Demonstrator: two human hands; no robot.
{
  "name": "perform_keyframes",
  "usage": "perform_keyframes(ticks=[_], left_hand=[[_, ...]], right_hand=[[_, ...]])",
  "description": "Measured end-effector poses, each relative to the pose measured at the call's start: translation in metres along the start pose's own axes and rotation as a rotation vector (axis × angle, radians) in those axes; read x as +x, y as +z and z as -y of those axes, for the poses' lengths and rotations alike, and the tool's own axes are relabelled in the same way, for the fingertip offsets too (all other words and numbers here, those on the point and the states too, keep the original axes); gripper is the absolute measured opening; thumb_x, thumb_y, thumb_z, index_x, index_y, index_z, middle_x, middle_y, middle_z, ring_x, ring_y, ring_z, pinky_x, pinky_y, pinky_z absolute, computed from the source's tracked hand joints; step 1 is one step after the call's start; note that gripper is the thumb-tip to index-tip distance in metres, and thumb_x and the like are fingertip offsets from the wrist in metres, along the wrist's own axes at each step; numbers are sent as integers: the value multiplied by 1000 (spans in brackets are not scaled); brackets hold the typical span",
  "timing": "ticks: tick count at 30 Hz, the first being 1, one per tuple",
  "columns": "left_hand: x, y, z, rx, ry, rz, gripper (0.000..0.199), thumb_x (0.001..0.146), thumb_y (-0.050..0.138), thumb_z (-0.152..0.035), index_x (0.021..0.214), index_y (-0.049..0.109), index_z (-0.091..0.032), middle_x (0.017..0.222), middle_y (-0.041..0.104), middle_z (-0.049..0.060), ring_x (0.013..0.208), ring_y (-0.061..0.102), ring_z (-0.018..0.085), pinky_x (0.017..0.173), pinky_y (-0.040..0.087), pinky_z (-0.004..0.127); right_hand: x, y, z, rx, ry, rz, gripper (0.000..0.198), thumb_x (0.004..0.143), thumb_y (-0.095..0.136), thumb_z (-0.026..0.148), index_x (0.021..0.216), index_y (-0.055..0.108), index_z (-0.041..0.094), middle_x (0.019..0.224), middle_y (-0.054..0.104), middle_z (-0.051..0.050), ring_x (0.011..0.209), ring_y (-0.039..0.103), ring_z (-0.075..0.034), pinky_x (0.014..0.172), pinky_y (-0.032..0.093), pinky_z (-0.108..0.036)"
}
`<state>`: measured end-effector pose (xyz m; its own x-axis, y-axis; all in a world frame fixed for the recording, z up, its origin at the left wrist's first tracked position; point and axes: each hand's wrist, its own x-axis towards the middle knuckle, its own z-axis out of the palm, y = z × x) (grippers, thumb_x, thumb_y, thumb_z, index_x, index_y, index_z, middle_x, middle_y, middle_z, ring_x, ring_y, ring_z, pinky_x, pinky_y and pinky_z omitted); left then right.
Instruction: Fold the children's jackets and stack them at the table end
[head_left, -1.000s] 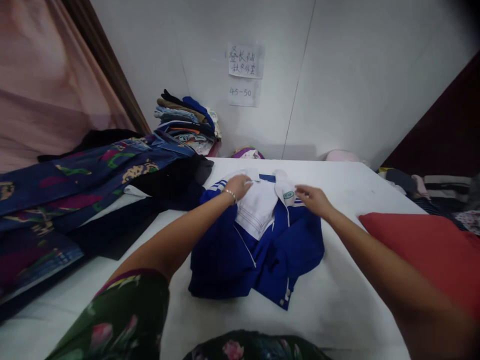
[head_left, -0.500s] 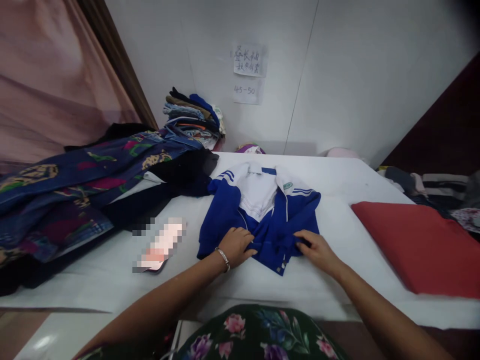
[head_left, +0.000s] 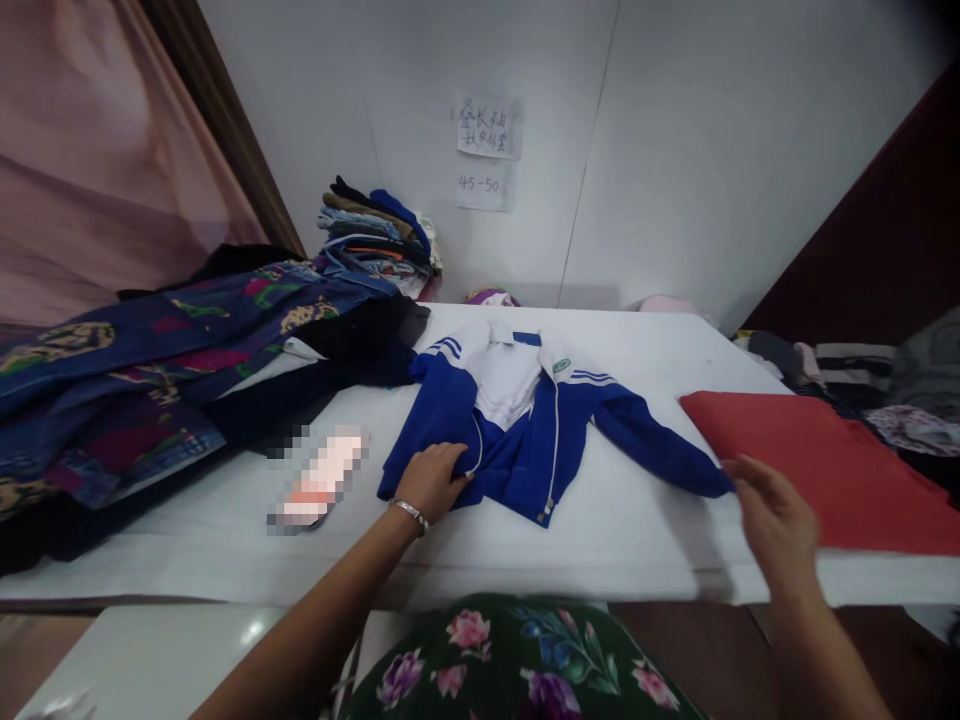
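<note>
A blue and white zip jacket (head_left: 570, 430) lies front up on the white-covered table (head_left: 600, 560), its front unzipped and its collar toward the wall. My right hand (head_left: 776, 515) pinches the cuff of one sleeve, which stretches out to the right, near the red folded cloth (head_left: 817, 465). My left hand (head_left: 431, 485), with a bracelet on the wrist, rests on the lower left front of the jacket by the zip edge. Its fingers are bent against the fabric, and whether they grip it I cannot tell.
Patterned denim and dark garments (head_left: 150, 370) spread over the table's left side. A stack of folded clothes (head_left: 382, 240) stands at the back. Left of the jacket lies a blurred-out phone (head_left: 322, 480). More clothes (head_left: 855, 365) lie at the far right. Paper signs (head_left: 487, 150) hang on the wall.
My right hand has moved right, drawing the sleeve out from the jacket's body. My left hand has shifted slightly left on the jacket. The view has turned a little to the right.
</note>
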<state>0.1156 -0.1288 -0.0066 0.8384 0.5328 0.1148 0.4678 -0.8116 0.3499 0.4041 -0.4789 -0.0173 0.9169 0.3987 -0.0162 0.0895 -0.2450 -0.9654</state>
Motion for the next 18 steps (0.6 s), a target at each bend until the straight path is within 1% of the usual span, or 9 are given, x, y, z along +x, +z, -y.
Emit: perform_keyframes(ticks=[2, 4, 5, 8, 10, 12, 14, 16, 18], left_hand=[[-2, -2, 5, 22, -103, 12, 17, 83, 56, -30, 93, 67, -22, 94, 69, 7, 89, 62, 26, 77, 44, 36], [0, -12, 17, -62, -226, -38, 19, 86, 51, -34, 84, 66, -22, 84, 69, 5, 81, 63, 24, 73, 45, 34], [2, -20, 27, -128, -314, -124, 22, 87, 49, -37, 83, 66, -22, 81, 68, 5, 79, 63, 23, 72, 46, 33], [7, -55, 71, -309, -664, -577, 33, 87, 46, -43, 94, 65, -18, 85, 68, 6, 82, 63, 23, 76, 49, 34], [6, -77, 98, -309, -796, -866, 41, 85, 49, -41, 111, 60, -12, 104, 66, 11, 95, 62, 26, 86, 48, 38], [1, -88, 109, -179, -715, -1069, 52, 81, 56, -37, 124, 53, -8, 124, 58, 16, 114, 53, 29, 99, 40, 42], [-7, -80, 97, -86, -499, -1091, 46, 82, 55, -34, 121, 55, -10, 124, 58, 16, 118, 51, 28, 101, 38, 43], [-15, -54, 68, -153, -255, -881, 29, 88, 48, -33, 106, 63, -15, 105, 66, 10, 100, 60, 23, 91, 46, 38], [-21, -22, 31, -222, 37, -521, 22, 88, 51, -32, 99, 65, -19, 96, 68, 6, 91, 63, 19, 84, 49, 34]], right_hand=[[-14, 47, 16, -52, -177, -17, 42, 79, 58, 51, 118, 57, 35, 109, 67, -9, 99, 64, -29, 78, 54, -43], [-26, 97, 30, -166, -239, 187, 51, 78, 59, 51, 123, 55, 28, 105, 67, -9, 86, 65, -25, 70, 53, -39], [-30, 119, 36, -232, -252, 296, 57, 79, 57, 51, 129, 50, 26, 103, 67, -8, 79, 64, -23, 67, 52, -37], [-39, 165, 43, -441, -303, 457, 68, 81, 54, 51, 142, 37, 26, 98, 66, -5, 69, 61, -19, 67, 49, -34], [-41, 181, 40, -536, -344, 477, 70, 81, 55, 46, 145, 34, 27, 98, 64, -4, 71, 60, -19, 68, 48, -34], [-41, 190, 34, -570, -375, 469, 71, 80, 55, 40, 145, 33, 25, 98, 63, -5, 75, 59, -19, 69, 47, -33], [-39, 194, 28, -539, -387, 463, 68, 80, 53, 32, 145, 35, 23, 94, 62, -4, 75, 58, -19, 69, 46, -32], [-35, 195, 22, -466, -377, 475, 63, 79, 49, 25, 142, 40, 20, 85, 61, -3, 71, 56, -17, 68, 46, -30], [-31, 193, 19, -399, -350, 477, 59, 80, 47, 24, 139, 45, 19, 80, 60, -1, 67, 55, -15, 66, 46, -29]])
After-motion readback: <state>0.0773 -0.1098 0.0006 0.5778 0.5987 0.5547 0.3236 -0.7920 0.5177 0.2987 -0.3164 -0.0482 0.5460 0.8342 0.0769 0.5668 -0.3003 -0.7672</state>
